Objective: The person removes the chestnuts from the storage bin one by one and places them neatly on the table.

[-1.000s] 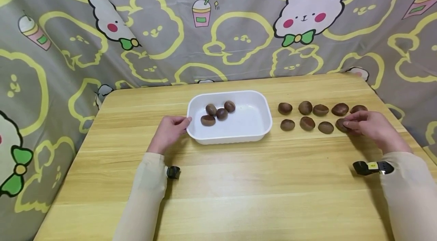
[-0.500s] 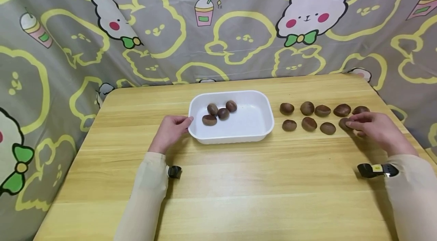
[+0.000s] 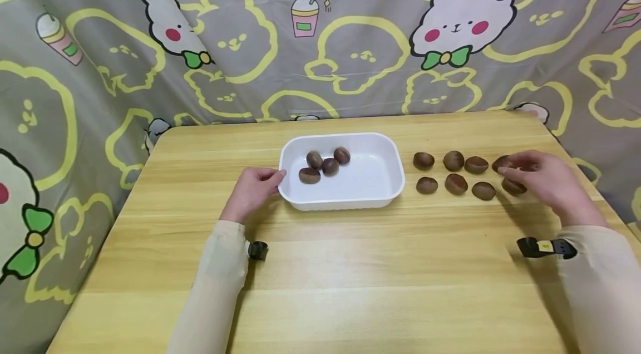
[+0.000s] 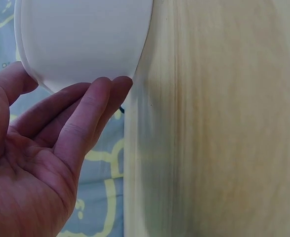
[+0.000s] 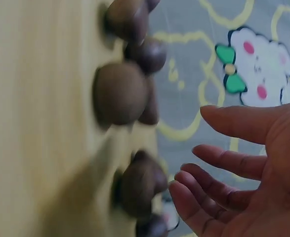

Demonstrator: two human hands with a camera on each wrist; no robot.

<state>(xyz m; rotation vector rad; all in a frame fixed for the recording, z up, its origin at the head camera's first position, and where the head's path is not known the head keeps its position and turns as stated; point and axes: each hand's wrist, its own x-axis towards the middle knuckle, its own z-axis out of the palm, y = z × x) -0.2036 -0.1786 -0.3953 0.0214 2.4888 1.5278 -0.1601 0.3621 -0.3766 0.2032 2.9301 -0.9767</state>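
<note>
Loose nuts in two rows on the surface, spread for single picking, nearest just under right fingers (apart, holding nothing). Tray with four nuts, steadied by straight left fingers against its wall.

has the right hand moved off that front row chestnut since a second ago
Yes. The right hand has lifted and shifted toward the far edge of the table, away from the front-row chestnut, which now lies uncovered; its fingers are open and hold nothing.
</note>
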